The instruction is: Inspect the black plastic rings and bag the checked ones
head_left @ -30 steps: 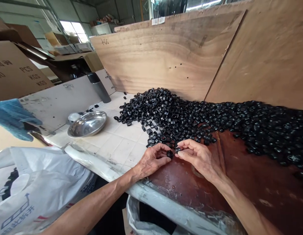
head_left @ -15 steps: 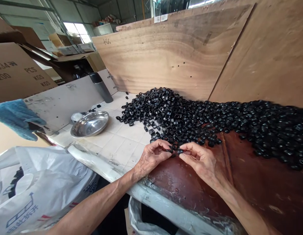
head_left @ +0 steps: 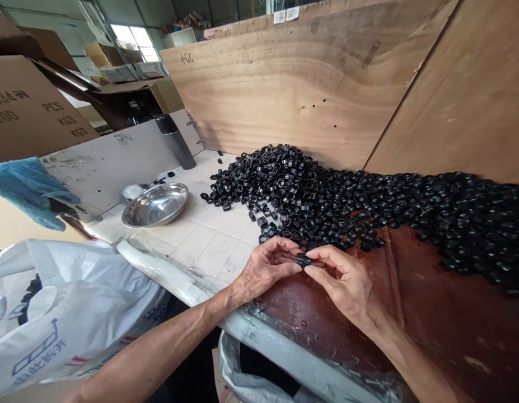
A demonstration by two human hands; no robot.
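Between my two hands is a small black ribbed plastic piece [head_left: 303, 259], pinched from both sides above the front of the worktop. My left hand [head_left: 271, 263] grips its left end with thumb and fingers. On the other end, the thumb and forefinger of my right hand [head_left: 343, 277] are closed. Whether it is one part or two pushed together, I cannot tell. Just behind my fingers rises a heap of small black plastic rings [head_left: 280, 182]. More black pieces [head_left: 473, 224] spread along the right side.
A shallow steel bowl [head_left: 156, 206] and a grey flask [head_left: 175, 143] stand on the left. Wooden boards [head_left: 276, 95] wall the back. A blue cloth [head_left: 32, 190] hangs over the left edge, above a white sack [head_left: 83, 313]. Cardboard boxes [head_left: 28, 112] stand beyond.
My hands have come together. The black pieces they held slightly apart now meet as one short length between my fingertips. The view has shifted a little.
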